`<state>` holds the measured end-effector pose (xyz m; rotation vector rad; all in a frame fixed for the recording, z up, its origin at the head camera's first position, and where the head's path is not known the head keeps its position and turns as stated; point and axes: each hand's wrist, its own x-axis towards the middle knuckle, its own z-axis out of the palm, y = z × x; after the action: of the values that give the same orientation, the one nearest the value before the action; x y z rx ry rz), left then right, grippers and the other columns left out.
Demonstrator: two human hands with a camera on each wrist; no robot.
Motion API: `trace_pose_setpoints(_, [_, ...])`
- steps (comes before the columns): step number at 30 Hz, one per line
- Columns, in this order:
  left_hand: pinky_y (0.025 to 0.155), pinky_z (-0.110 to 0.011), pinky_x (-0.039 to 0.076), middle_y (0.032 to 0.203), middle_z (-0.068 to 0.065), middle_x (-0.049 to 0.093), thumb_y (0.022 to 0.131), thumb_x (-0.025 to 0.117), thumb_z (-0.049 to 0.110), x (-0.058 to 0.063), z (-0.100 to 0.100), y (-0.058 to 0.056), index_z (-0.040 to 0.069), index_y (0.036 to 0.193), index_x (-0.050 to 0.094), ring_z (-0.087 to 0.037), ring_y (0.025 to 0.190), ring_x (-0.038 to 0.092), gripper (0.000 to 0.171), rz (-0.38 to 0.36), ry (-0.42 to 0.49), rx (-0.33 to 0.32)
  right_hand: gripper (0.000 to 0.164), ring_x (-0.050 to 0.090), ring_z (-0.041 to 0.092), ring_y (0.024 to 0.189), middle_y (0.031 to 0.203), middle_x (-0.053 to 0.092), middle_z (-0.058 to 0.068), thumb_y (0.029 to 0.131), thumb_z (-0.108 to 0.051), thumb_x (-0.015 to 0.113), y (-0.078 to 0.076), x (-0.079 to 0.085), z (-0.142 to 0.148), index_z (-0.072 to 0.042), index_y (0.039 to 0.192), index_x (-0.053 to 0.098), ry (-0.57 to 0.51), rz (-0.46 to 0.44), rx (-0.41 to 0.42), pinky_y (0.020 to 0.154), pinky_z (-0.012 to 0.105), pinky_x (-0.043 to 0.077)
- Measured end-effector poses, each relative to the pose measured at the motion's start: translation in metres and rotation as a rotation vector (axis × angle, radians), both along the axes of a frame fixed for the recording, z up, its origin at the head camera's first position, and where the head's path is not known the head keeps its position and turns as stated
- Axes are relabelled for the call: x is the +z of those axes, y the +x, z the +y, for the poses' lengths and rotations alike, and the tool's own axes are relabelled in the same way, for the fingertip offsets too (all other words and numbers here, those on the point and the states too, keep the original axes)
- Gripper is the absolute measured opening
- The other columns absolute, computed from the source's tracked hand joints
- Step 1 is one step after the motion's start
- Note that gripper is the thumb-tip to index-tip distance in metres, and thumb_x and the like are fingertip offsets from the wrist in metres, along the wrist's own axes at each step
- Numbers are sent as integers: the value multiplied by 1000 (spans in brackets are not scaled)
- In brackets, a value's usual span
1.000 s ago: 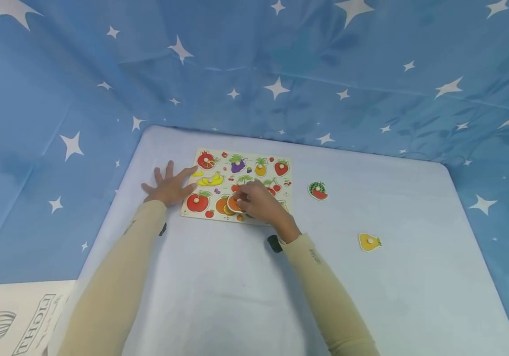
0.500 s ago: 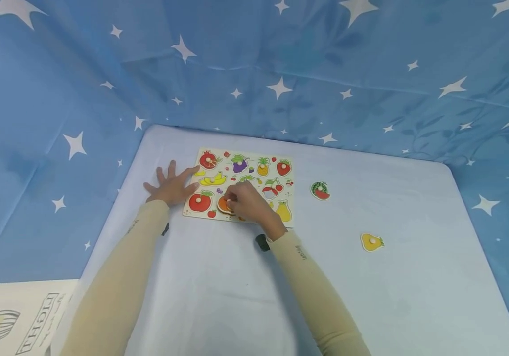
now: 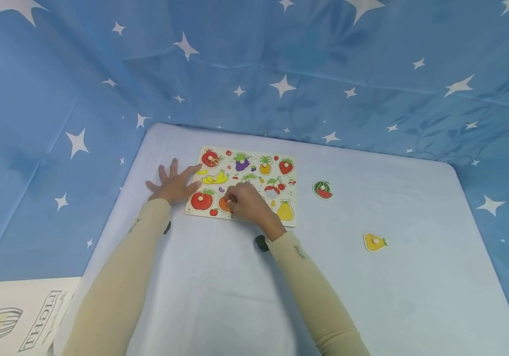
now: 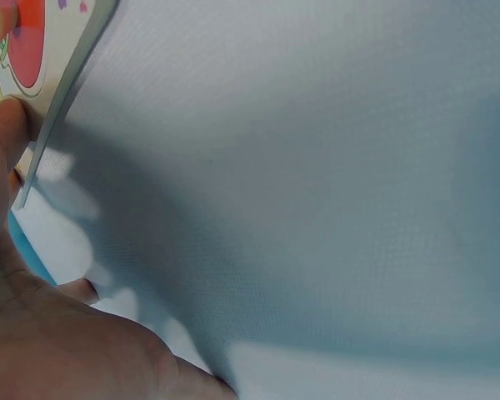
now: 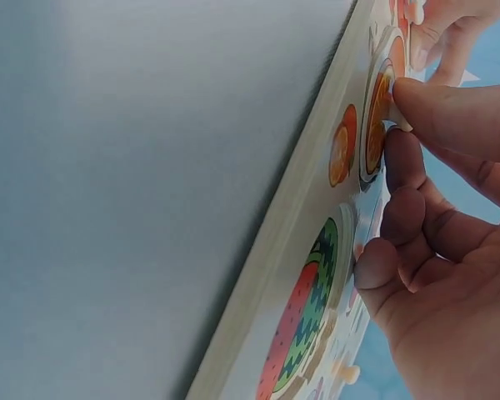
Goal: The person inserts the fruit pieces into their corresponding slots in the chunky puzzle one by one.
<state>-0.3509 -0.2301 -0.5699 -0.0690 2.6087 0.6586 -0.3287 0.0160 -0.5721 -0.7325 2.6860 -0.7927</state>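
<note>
A fruit puzzle board [image 3: 254,154] lies on the table, with several knobbed pieces in it. My left hand [image 3: 174,188] rests at its left edge, fingers spread; thumb and index finger touch the board beside the apple piece [image 3: 202,200]. My right hand [image 3: 249,202] is over the lower middle of the board. In the right wrist view, its thumb and index finger pinch the knob of the orange piece [image 5: 377,125], which lies over the orange's place. Whether it sits flush I cannot tell. The other right fingers curl above the printed watermelon [image 5: 304,317].
To the right of the board, a loose watermelon piece [image 3: 323,190] and a loose pear piece [image 3: 375,242] lie on the white table [image 3: 414,296]. The board shows a printed pear [image 3: 285,211]. Blue starry cloth [image 3: 236,49] stands behind and beside the table.
My right hand has moved a little left and brought the orange piece down onto the board's orange spot; over the last half second it has barely moved. The left hand stays in place.
</note>
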Motion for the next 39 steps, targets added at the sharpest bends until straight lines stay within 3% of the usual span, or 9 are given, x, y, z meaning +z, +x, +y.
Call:
trace_pose_setpoints(15, [107,-90,-9,175,-24,-18,109,54,44,7,5,2,31,172,23,-59,154,-22,71,-2,7,3,4,53,21,92,89,65,1,102,-11,74,0,-1,2,-9,102,77,35,64,13,86,34,47])
trace_pose_setpoints(17, [107,-90,-9,175,-23,-18,109,54,45,5,4,1,31,172,23,-59,154,-22,72,-3,1,3,12,54,22,96,95,66,2,102,-15,76,1,-1,3,-10,112,78,24,41,3,90,36,48])
trace_pose_setpoints(20, [106,-91,-9,175,-24,-18,109,54,46,3,3,1,31,172,22,-60,153,-22,72,-5,-3,0,44,54,26,114,121,66,8,101,-30,79,4,-1,7,-15,141,70,-6,24,-14,102,44,46])
trace_pose_setpoints(23, [105,-92,-9,175,-25,-18,109,54,45,3,2,1,31,172,22,-61,153,-22,72,-5,-8,-2,78,41,36,143,158,46,16,99,-45,78,5,3,12,-21,165,45,-54,24,-25,118,59,32])
trace_pose_setpoints(26, [105,-92,-9,175,-25,-18,109,54,44,5,4,2,30,172,22,-61,153,-22,73,-4,-10,-4,94,19,43,159,176,18,18,97,-51,76,5,11,21,-24,172,27,-124,41,-22,124,69,15])
trace_pose_setpoints(31, [106,-91,-8,175,-24,-18,109,55,45,6,6,4,30,173,20,-61,153,-22,74,-4,-5,-19,104,1,33,164,180,-2,10,95,-53,77,8,28,45,-24,174,16,-196,29,-51,125,69,7])
trace_pose_setpoints(39, [104,-92,-9,174,-26,-20,107,57,44,3,3,5,28,173,20,-62,152,-23,76,7,1,-21,104,-5,26,165,179,-13,-1,97,-50,75,16,44,113,-30,174,9,-202,8,-167,125,69,2])
